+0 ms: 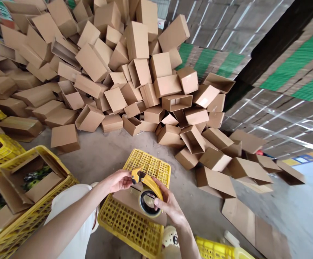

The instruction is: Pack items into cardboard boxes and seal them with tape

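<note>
A yellow tape dispenser (152, 185) with a roll of tape (142, 205) in it is held up in front of me. My right hand (168, 201) wraps round its curved body, thumb by the roll. My left hand (121, 181) is at the dispenser's front end, its fingertips pinched there; whether they hold the tape's end or the dispenser itself is hidden. Below both hands lies a flat brown cardboard piece or box (126, 199), partly covered by the dispenser, on an upturned yellow plastic crate (131, 230) with a perforated surface.
A large heap of brown cardboard boxes (116, 99) fills the floor ahead. At left stands a yellow crate (47, 201) with open boxes holding dark green items. Stacked flat cardboard (277, 111) rises at right. Another yellow crate (213, 248) is at the bottom right, near flattened cardboard (253, 225).
</note>
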`<control>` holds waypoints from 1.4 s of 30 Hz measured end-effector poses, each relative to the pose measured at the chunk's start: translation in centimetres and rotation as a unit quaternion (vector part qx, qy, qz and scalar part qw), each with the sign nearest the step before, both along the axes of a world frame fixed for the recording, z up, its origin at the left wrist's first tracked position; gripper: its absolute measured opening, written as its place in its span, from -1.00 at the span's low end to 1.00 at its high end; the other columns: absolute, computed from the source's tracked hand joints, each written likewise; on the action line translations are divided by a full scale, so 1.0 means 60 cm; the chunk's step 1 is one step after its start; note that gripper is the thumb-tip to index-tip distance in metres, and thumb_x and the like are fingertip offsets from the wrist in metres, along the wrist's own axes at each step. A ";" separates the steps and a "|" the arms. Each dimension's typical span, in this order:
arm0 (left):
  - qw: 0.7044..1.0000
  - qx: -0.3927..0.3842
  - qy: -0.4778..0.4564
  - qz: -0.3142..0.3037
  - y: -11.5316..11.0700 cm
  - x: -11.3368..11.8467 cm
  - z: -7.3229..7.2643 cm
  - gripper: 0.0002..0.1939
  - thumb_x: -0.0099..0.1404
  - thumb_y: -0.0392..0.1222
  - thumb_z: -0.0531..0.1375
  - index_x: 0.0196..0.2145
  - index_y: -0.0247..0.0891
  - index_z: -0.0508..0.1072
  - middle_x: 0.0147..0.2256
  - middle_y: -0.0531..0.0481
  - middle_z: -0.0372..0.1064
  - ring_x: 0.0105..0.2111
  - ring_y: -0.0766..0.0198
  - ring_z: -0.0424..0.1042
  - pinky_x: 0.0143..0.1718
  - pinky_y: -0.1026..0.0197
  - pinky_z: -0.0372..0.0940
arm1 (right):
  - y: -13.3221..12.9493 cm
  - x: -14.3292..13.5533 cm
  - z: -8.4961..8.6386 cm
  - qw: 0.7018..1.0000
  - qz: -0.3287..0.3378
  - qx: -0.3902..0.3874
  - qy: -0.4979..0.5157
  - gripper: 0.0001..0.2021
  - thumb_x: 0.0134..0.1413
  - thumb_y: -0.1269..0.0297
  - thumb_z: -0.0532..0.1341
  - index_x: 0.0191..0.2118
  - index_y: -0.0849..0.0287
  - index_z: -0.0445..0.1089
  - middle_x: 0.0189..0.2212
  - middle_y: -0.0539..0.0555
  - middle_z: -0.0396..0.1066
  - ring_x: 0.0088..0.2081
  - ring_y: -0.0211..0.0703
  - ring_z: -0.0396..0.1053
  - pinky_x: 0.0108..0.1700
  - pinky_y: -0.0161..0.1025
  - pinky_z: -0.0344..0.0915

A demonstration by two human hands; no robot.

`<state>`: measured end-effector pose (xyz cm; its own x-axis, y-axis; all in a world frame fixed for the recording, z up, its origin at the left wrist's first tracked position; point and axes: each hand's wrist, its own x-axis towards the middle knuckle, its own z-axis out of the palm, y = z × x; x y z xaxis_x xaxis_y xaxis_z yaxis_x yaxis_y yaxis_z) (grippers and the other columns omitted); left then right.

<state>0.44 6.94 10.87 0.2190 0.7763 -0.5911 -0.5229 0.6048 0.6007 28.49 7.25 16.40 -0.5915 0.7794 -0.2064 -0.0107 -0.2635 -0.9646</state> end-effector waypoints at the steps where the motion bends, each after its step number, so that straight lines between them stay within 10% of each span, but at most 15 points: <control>1: 1.000 -0.001 0.003 -0.002 -0.001 0.001 0.001 -0.82 0.17 -0.22 0.45 -0.37 -0.33 0.53 -0.49 -0.02 0.53 -0.52 0.32 0.53 -0.40 0.32 0.46 | -0.002 0.000 0.002 1.000 -0.001 -0.012 0.004 -0.10 0.00 -0.16 0.53 0.42 -0.05 0.32 0.27 0.20 0.45 -0.24 -0.07 0.55 -0.28 -0.18 0.50; 4: 1.000 -0.002 0.017 -0.008 -0.002 0.003 0.004 -0.78 0.10 -0.22 0.48 -0.40 -0.32 0.52 -0.52 0.03 0.50 -0.55 0.37 0.48 -0.44 0.35 0.41 | -0.008 -0.002 0.006 0.999 -0.007 -0.044 0.020 -0.10 0.00 -0.20 0.52 0.41 0.02 0.34 0.02 0.17 0.57 -0.52 -0.30 0.35 -0.46 -0.26 0.38; 16: 0.983 0.063 0.143 -0.098 -0.013 0.007 0.003 -0.77 -0.02 -0.22 0.41 -0.33 -0.26 0.69 -0.46 0.06 0.59 -0.50 0.36 0.49 -0.45 0.37 0.34 | -0.010 -0.009 0.023 0.998 0.036 -0.056 -0.005 -0.13 0.04 -0.20 0.50 0.37 0.18 0.40 -0.49 -0.02 0.45 -0.59 -0.24 0.29 -0.52 -0.26 0.35; 31: 0.939 0.224 0.248 -0.082 -0.012 0.005 0.004 -0.75 0.12 -0.10 0.40 -0.26 -0.27 0.71 -0.40 -0.02 0.61 -0.38 0.14 0.55 -0.38 0.24 0.35 | -0.002 -0.011 0.013 0.997 0.052 0.002 -0.063 -0.37 0.17 -0.13 0.45 0.27 0.03 0.51 -0.28 0.07 0.58 -0.43 -0.16 0.41 -0.40 -0.23 0.48; 42: 0.833 0.362 0.412 -0.076 -0.030 0.007 0.025 -0.79 0.40 -0.21 0.21 -0.19 -0.16 0.69 -0.21 -0.07 0.66 -0.18 0.10 0.60 -0.07 0.22 0.35 | -0.018 -0.021 0.001 0.987 0.105 -0.076 -0.094 -0.29 0.19 -0.06 0.45 0.40 -0.07 0.35 -0.14 0.10 0.58 -0.47 -0.14 0.49 -0.46 -0.18 0.52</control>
